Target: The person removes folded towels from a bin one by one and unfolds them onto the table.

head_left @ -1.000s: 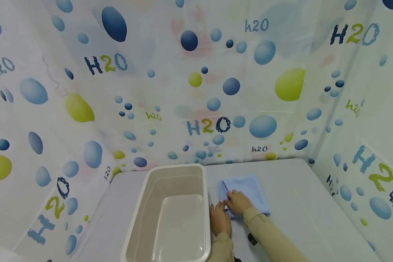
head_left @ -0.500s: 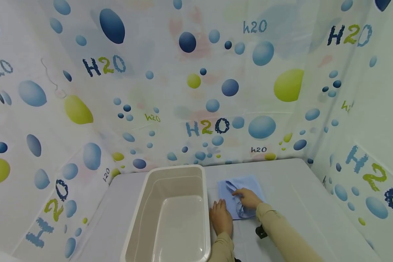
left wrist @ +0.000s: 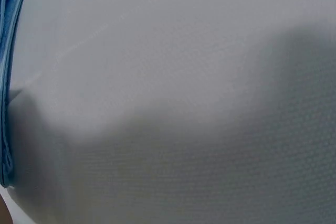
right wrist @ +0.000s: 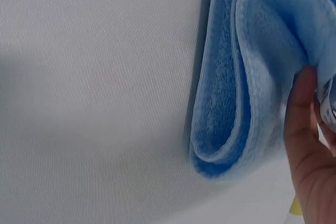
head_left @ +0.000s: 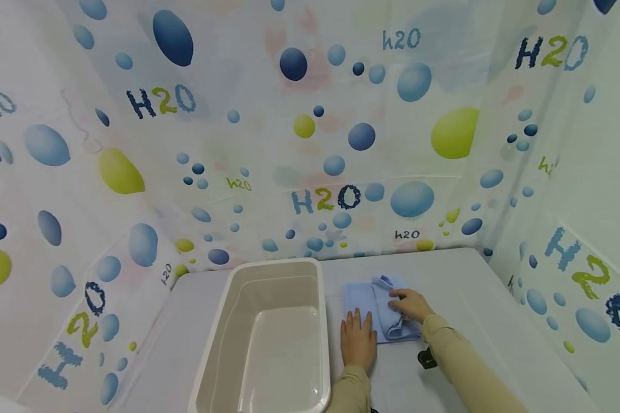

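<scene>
A light blue towel (head_left: 359, 295) lies folded on the table, its right part lifted into a raised flap. My right hand (head_left: 412, 304) grips this flap from the right, forefinger and thumb at its edge. In the right wrist view the looped towel layers (right wrist: 220, 93) stand up beside my right hand (right wrist: 310, 166), with a digit tucked into the fold. My left hand (head_left: 359, 341) rests palm down with straight fingers, fingertips over the towel's near left part. The left wrist view catches only the towel's folded edge (left wrist: 7, 40) at far left.
A deep beige plastic basin (head_left: 322, 344) stands on the table left of the towel, close beside my left hand. The table has a grey-white cover (head_left: 475, 321). Behind hangs a white curtain (head_left: 268, 143) printed with drops and lettering. A small black device (head_left: 426, 359) sits at my right wrist.
My right hand has moved right, carrying the towel's left edge over towards the right side. My left hand has shifted slightly right, fingers now spread onto the towel.
</scene>
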Motion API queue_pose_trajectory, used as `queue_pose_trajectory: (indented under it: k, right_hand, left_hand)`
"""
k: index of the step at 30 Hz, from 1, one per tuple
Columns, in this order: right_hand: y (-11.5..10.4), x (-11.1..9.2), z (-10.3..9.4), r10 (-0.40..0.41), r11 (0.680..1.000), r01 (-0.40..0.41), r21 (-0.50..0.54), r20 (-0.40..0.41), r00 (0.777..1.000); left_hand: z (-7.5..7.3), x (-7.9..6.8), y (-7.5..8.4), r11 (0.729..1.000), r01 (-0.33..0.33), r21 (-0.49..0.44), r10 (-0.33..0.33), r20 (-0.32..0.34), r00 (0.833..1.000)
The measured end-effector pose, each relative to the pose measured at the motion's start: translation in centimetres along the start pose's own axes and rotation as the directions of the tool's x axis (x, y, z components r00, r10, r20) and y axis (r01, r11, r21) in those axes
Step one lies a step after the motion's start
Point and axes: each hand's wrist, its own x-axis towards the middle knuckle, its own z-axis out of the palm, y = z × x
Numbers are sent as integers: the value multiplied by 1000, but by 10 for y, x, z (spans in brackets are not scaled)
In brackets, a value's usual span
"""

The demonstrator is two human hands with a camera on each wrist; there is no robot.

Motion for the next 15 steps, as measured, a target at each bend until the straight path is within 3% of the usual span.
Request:
queue_pose_trajectory:
  k: [5,10,13,15]
  right_hand:
    - [5,0,-4,-80,997,80,-22,8,997]
    - [12,-4,-21,-141,988,137,-74,-52,989]
    - [21,-5,-30,-101,993,96,-65,-67,993]
    - [28,-6,-35,-44,999,44,-5,-29,999]
  left_hand:
    - [2,-2,-2,999,0,36,1,-5,1000]
    - [2,-1,-3,998,-11,66,10,28,1000]
    - [2,-2,-3,996,-24,85,21,27,999]
    - [1,-4,-3,995,-22,100,19,29,999]
